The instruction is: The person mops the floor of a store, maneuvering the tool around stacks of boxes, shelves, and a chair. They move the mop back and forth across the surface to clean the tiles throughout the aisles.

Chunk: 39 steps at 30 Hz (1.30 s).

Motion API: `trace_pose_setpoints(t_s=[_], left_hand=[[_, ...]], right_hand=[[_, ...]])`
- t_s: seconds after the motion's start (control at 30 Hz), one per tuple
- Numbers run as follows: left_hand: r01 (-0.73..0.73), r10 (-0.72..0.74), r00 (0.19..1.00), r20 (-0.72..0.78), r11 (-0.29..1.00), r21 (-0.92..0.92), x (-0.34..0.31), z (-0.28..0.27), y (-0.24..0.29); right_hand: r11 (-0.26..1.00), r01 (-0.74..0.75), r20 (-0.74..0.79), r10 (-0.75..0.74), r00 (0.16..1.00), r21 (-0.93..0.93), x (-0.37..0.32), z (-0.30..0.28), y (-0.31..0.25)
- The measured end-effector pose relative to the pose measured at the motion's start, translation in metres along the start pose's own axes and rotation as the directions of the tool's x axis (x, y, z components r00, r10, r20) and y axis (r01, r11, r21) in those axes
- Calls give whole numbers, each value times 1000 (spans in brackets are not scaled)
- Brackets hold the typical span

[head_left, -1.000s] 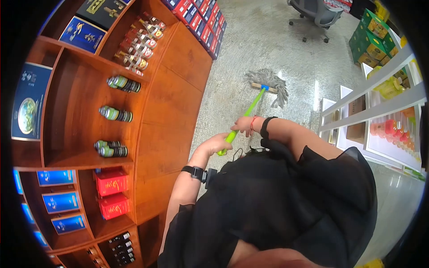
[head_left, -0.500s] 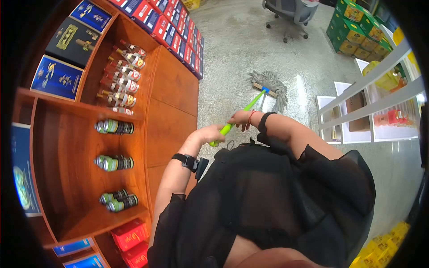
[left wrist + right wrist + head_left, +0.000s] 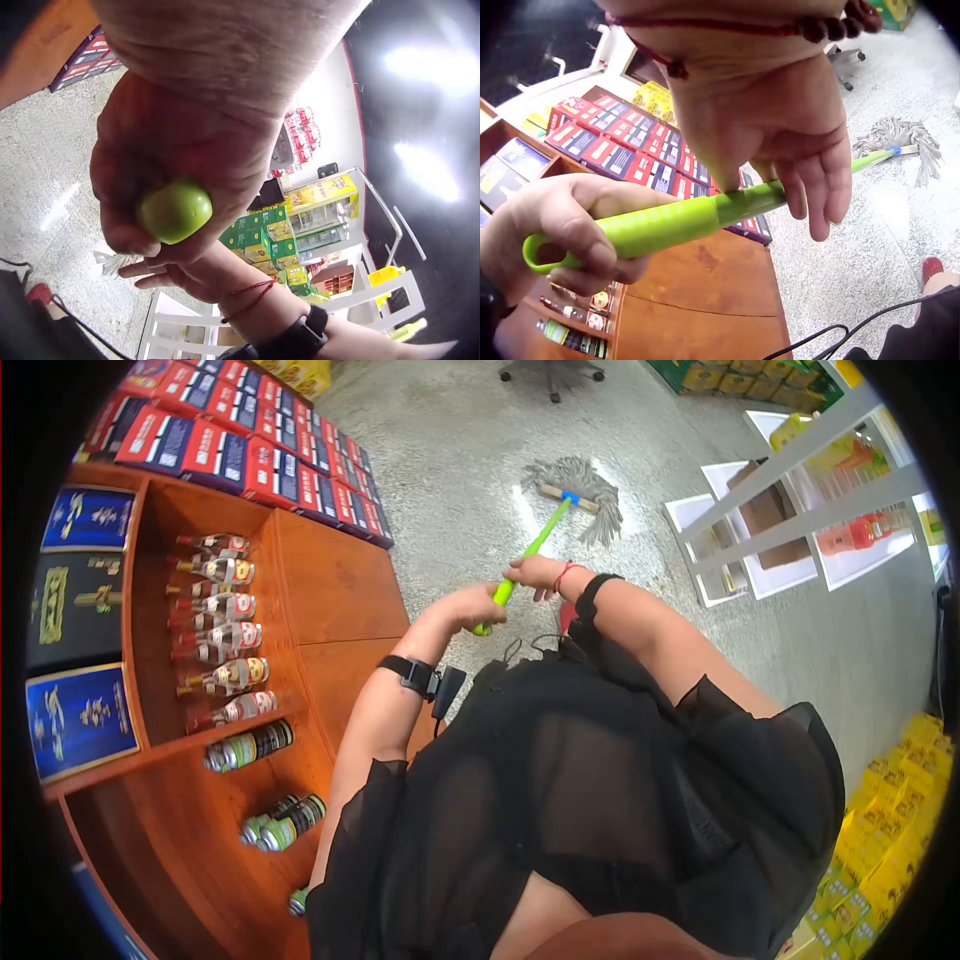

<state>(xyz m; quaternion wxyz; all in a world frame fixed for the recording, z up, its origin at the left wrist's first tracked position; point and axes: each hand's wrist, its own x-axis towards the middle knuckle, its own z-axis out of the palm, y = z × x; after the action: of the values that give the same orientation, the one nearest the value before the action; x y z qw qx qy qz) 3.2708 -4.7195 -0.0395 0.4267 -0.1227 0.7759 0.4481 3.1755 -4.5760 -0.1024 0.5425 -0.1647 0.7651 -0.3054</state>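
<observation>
A string mop with a bright green handle (image 3: pixel 545 534) slants away from the body. Its grey strands (image 3: pixel 602 488) spread over the floor, below a blue joint and a pale bar. My left hand (image 3: pixel 474 606) wraps round the handle's upper end; in the left wrist view the green butt (image 3: pixel 177 211) pokes out of that fist. Farther down, my right hand (image 3: pixel 538 573) holds the handle between thumb and fingers. Seen from the right wrist, that right hand (image 3: pixel 780 142) has several fingers hanging over the handle, and the looped grip end (image 3: pixel 547 253) shows beside the left hand.
On the left stands a wooden cabinet (image 3: pixel 345 595) with bottles (image 3: pixel 225 605) and cans on its shelves. Red and blue boxes (image 3: pixel 265 465) are stacked behind it. White shelving (image 3: pixel 705 575) flanks the right, with yellow packages (image 3: pixel 890 820) lower down. A chair base (image 3: pixel 552 375) is ahead.
The head view has swung leftward and the cabinet has slid down in it. The chair and green boxes have moved up toward the frame's top. Both hands keep hold of the mop.
</observation>
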Motion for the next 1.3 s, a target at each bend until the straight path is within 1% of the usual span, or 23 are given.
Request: trace_pose_setpoints(t_s=[0.07,0.13,0.17,0.2,0.23,0.33,0.37,0.4,0.47,0.5,0.6,0.67,0.73,0.8,0.9,0.93,0.97,1.0,1.07,1.1,1.13,1.2,1.3], left_hand=[[9,-8,1000,17,999,-36,12,-15,11],[22,-19,999,-29,995,102,6,-33,48],[26,-26,1000,-6,997,67,16,-43,52],[30,-31,999,9,999,34,25,-57,59],[27,-28,999,31,999,45,34,-71,66],[21,-24,999,34,995,94,57,-113,104],[35,-44,997,59,989,143,70,-128,113],[40,-52,996,68,984,174,81,-143,127],[30,-41,996,74,988,149,98,-163,146],[19,-32,995,92,990,140,110,-171,155],[16,-40,991,124,982,186,140,-189,182],[-3,-19,991,129,986,168,158,-195,197],[-31,11,992,127,988,150,179,-200,213],[-34,-2,987,158,975,220,198,-206,229],[-51,1,985,173,958,283,225,-216,261],[-46,-10,984,177,950,310,234,-217,270],[-73,25,984,179,961,267,242,-220,276],[-113,58,983,175,939,325,259,-225,278],[-122,59,979,196,936,330,280,-235,293],[-113,52,975,215,953,280,289,-239,301],[-130,63,970,233,950,282,301,-243,310],[-104,26,963,270,955,279,319,-254,330],[-142,48,941,336,954,262,360,-274,358]], right_hand=[[999,-12,-24,14,1000,51,3,-18,-2],[999,11,-64,-8,998,46,11,-38,-4],[998,-5,-64,8,998,55,17,-49,-4],[998,20,-73,-16,997,60,26,-62,-7],[997,50,-82,-45,996,60,35,-75,-10],[996,55,-84,-49,995,72,59,-125,-19],[996,23,-98,-15,995,85,69,-142,-22],[993,31,-112,-18,994,114,74,-160,-24],[968,48,-132,-15,991,247,81,-187,-23],[966,25,-112,4,994,256,87,-202,-22],[978,-24,-124,50,991,207,103,-240,-18],[967,4,-107,24,994,254,106,-266,-10],[960,-21,-111,54,992,279,107,-284,-1],[947,6,-213,66,975,321,105,-299,6],[937,22,-281,82,956,349,105,-328,16],[933,14,-264,88,961,361,100,-339,15],[926,20,-257,84,963,376,100,-350,17],[919,26,-251,81,965,394,104,-360,22],[880,42,-293,111,950,473,108,-375,28],[863,53,-302,118,946,502,109,-384,29],[846,64,-312,124,942,529,110,-394,31],[825,69,-336,150,930,561,113,-413,30],[807,96,-381,166,910,582,123,-457,34]])
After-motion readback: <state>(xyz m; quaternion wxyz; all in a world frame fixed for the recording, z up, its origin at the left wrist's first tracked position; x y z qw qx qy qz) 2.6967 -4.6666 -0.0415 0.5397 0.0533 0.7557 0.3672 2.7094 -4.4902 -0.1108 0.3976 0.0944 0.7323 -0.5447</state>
